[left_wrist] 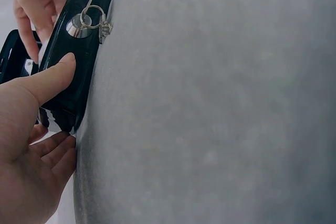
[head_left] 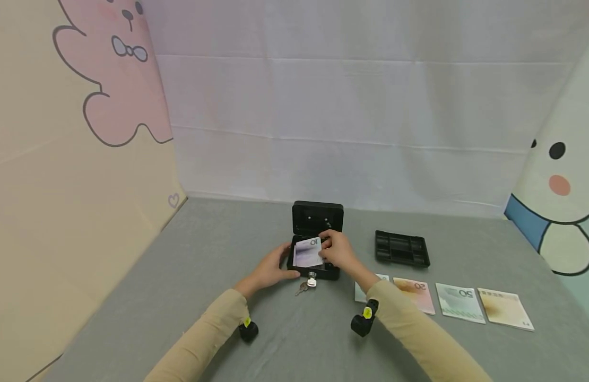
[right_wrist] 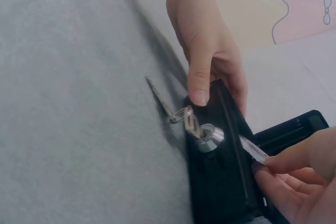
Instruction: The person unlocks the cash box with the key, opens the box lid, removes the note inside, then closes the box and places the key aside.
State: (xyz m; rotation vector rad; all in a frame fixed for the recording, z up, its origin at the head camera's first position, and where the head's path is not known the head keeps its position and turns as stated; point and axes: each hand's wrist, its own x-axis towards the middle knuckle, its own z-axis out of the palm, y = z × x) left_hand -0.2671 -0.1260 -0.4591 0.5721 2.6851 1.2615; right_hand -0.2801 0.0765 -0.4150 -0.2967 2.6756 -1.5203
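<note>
A small black cash box [head_left: 327,273] stands on the table with its lid [head_left: 318,218] raised at the back. My left hand [head_left: 269,268] holds the box at its left end, thumb on the front face and fingers around the side. Between thumb and fingers, my right hand [head_left: 339,252] pinches the right edge of a purple banknote [head_left: 306,253] marked 10, which lies over the open box. A key sits in the silver lock [right_wrist: 210,138] on the front, and a second key [head_left: 301,288] hangs from its ring. The note covers much of the box's inside.
Right of the box lies a black compartment tray [head_left: 401,249]. In front of it is a row of notes: a pale green one [head_left: 360,293] partly behind my right arm, a reddish 20 [head_left: 416,294], a green 50 [head_left: 460,303] and a yellowish one [head_left: 505,309].
</note>
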